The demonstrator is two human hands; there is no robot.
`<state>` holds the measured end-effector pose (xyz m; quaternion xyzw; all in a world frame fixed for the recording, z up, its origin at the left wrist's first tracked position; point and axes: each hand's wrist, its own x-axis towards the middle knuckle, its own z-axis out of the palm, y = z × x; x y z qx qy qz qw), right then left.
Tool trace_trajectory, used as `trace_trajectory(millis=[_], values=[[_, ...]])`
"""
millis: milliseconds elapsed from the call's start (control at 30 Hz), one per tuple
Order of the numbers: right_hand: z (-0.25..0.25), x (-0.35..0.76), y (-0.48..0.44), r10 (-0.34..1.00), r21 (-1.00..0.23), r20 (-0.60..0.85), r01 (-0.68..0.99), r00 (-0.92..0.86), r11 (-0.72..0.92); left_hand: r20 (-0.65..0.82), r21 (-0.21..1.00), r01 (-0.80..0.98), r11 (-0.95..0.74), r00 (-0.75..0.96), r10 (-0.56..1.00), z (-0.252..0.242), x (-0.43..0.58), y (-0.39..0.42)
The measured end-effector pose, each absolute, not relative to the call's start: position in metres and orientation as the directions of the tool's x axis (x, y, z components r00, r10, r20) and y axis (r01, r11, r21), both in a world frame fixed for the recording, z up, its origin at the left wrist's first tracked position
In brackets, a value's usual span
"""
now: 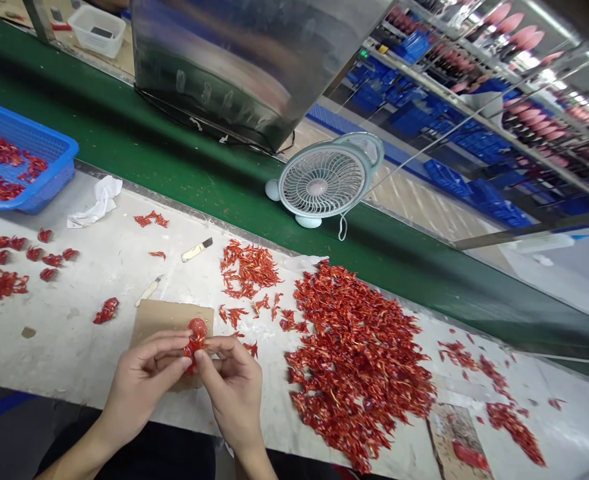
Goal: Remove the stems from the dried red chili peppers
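Observation:
Between the fingertips of both hands is a small glossy red plastic piece [197, 328] with a rounded top. My left hand [147, 373] pinches it from the left, and my right hand [231, 370] grips its right side. The fingers cover its lower part. Beneath them lies a brown cardboard sheet [161, 319]. A pale-handled craft knife [149, 291] rests just beyond the sheet, and a small flat blade tool [197, 250] lies farther back. To the right spreads a large heap of red pointed parts [359, 360], with a smaller pile of red parts [249, 267] behind it.
A blue basket [49, 190] of red parts stands at the left, near a crumpled tissue [99, 200]. Several red assembled pieces [49, 260] lie below it. A fan [324, 180] stands on the green conveyor belt [174, 167]. Another cardboard piece [457, 440] lies at the right front.

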<state>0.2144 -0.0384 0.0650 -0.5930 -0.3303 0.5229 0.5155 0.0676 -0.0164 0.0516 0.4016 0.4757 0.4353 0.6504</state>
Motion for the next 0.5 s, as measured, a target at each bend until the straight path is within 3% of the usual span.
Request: trace_trajectory(millis=[167,300,400,500], values=[[0.061,0.212,-0.043,0.939,-0.968,-0.223,-0.176,0.26,-0.181,-0.178,0.974,-0.111,0.197,0.165,0.97,0.051,0.072,-0.027],[0.057,0.221,-0.043,0.944,-0.968,-0.208,-0.191,0.256,-0.161,-0.088,0.996,0.017,0.087,0.28,0.956,0.048,0.07,-0.031],[0.048,0.247,-0.043,0.917,-0.986,-0.162,-0.091,0.363,-0.138,0.009,0.964,0.257,-0.073,0.241,0.97,0.047,0.049,-0.022],[0.035,0.296,-0.047,0.827,-0.976,-0.067,0.137,0.559,-0.172,0.145,0.786,0.605,-0.125,0.016,0.989,0.045,0.012,-0.005]])
